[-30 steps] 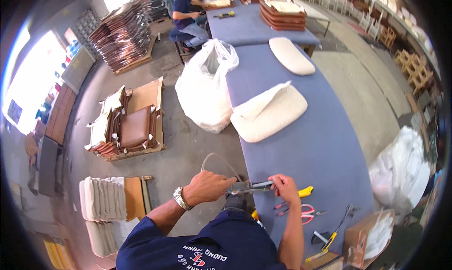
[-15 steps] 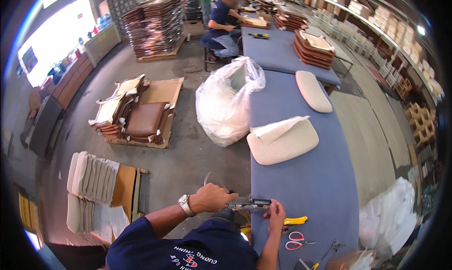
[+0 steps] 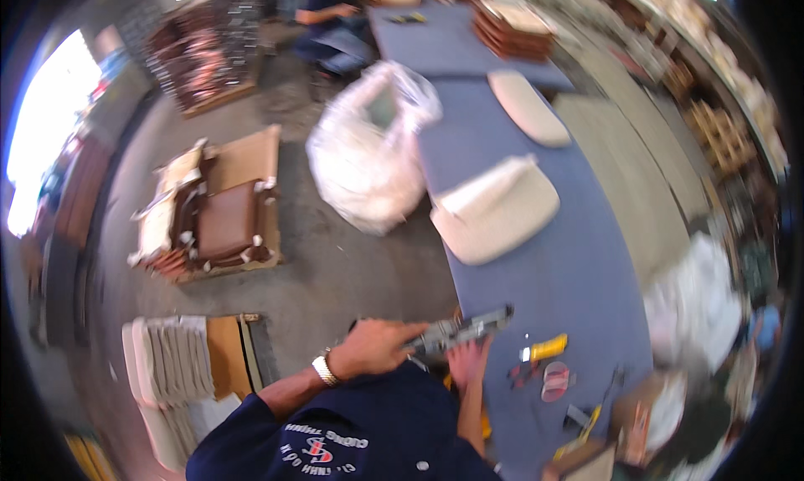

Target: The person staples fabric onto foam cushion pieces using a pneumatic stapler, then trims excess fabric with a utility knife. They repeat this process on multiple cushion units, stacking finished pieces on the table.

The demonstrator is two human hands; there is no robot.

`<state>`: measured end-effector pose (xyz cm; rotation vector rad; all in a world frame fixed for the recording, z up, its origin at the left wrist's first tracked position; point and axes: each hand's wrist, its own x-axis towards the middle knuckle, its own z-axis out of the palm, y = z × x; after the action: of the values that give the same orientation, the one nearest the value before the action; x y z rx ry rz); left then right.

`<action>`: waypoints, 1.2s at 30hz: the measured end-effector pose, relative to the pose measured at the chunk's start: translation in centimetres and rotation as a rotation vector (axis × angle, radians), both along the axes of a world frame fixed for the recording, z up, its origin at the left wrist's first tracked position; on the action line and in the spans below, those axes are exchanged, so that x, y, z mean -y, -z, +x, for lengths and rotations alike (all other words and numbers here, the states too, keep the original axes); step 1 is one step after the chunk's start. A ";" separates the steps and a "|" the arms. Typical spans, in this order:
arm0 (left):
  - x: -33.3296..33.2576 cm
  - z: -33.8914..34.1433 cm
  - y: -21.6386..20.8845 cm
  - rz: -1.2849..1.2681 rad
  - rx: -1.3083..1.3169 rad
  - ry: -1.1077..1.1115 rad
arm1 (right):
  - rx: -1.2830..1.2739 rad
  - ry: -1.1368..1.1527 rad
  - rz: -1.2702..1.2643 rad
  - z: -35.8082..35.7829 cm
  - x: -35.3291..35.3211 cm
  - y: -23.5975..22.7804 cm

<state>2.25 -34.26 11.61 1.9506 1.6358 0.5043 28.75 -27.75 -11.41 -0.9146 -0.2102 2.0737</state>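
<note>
My left hand [image 3: 375, 347], with a wristwatch on its wrist, grips the rear of a grey staple gun [image 3: 462, 329] held at the near edge of the long blue work table [image 3: 578, 271]. Just under the gun's middle sits my right hand [image 3: 469, 362], fingers against its underside. The gun's nose points right, over the table. A cream upholstered seat pad [image 3: 496, 209] lies on the table beyond the gun, apart from both hands. The picture is blurred by motion.
A yellow-handled tool [image 3: 544, 347] and red-handled scissors [image 3: 553, 380] lie right of the gun. A big white plastic bag [image 3: 368, 158] stands at the table's left edge. A second pad [image 3: 528, 106] lies farther along. Seat parts are stacked on the floor [image 3: 213, 217]. A seated person [image 3: 331, 20] works far off.
The view has swung and blurred. Both hands stay on the staple gun, which now sits slightly more tilted, nose up to the right.
</note>
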 end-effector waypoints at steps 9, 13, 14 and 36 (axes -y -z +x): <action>-0.8 -9.5 -6.9 -0.073 0.286 -0.020 | -0.359 0.493 0.142 -15.8 -10.1 -12.0; -1.2 -14.7 -7.0 -0.024 0.343 -0.026 | -0.229 0.399 0.191 -21.3 -9.4 -14.0; -1.4 -15.4 -6.8 -0.013 0.349 -0.039 | -0.215 0.355 0.180 -22.4 -9.5 -14.0; -12.6 -17.0 -2.3 0.238 0.529 -0.030 | 0.040 0.274 0.513 -26.6 -10.3 -23.3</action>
<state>-14.73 -21.65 13.91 1.7465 1.3073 1.1603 2.11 -17.49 11.85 -0.6274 -0.5747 1.6367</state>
